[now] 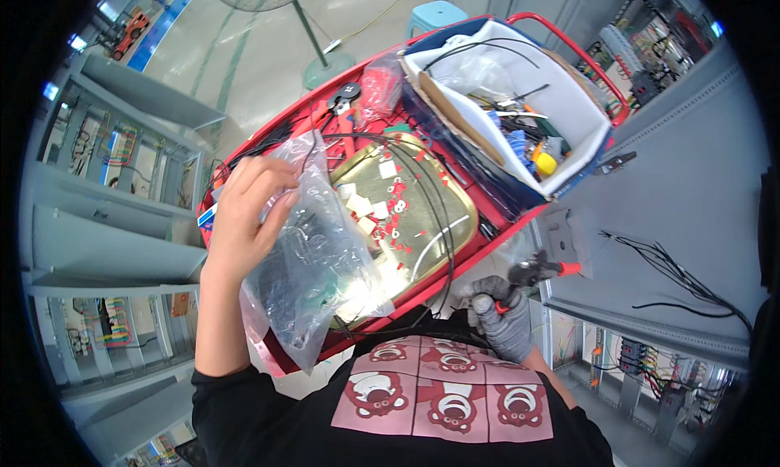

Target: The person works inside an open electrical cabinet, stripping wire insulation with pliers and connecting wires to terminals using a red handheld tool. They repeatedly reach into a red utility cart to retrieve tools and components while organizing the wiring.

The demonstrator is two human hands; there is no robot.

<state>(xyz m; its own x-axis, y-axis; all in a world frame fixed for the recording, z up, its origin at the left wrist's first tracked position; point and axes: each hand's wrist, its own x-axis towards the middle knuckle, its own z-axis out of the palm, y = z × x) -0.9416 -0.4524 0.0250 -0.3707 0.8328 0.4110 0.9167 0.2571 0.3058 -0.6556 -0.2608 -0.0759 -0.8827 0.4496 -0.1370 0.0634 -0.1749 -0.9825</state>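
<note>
My left hand (244, 215) is bare and grips the top of a clear plastic bag (313, 272) with dark small parts inside; the bag hangs over the near left part of a red cart top (276, 138). My right hand (500, 317) wears a grey glove and is closed around red-handled pliers (536, 270), at the cart's near right corner. Between the hands lies a gold metal tray (451, 223) holding several red and white small pieces. Black wires (431, 195) loop across the tray.
A white-lined blue box (569, 101) of tools and wires sits at the cart's far end. A grey cabinet panel (691, 199) with loose black wires is to the right. Grey electrical cabinets (106, 191) stand left; a fan stand (325, 60) and a blue stool (435, 13) beyond.
</note>
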